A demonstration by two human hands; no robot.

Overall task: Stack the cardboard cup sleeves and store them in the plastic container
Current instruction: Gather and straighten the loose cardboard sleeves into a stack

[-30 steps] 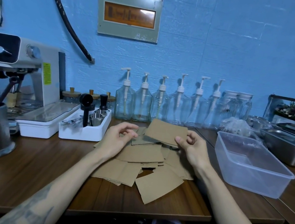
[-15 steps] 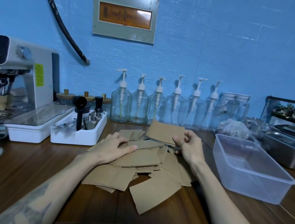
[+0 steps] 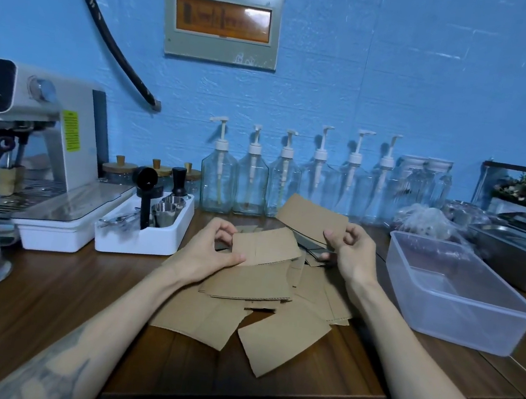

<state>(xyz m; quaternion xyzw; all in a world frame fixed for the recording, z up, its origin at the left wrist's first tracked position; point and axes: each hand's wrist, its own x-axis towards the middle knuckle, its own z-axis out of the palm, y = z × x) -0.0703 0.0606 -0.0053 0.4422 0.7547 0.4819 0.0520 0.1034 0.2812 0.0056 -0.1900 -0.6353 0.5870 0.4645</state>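
Left hand (image 3: pixel 209 252) lifted flat sleeve (image 3: pixel 266 249)

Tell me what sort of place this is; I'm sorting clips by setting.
Likely a café prep counter: an espresso machine, a row of pump bottles along the wall, and loose cardboard cup sleeves.

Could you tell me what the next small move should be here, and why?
Probably bring the left hand and its sleeve across under the sleeve held by the right hand. Each hand pinches one sleeve, the container holds none, and many lie loose.
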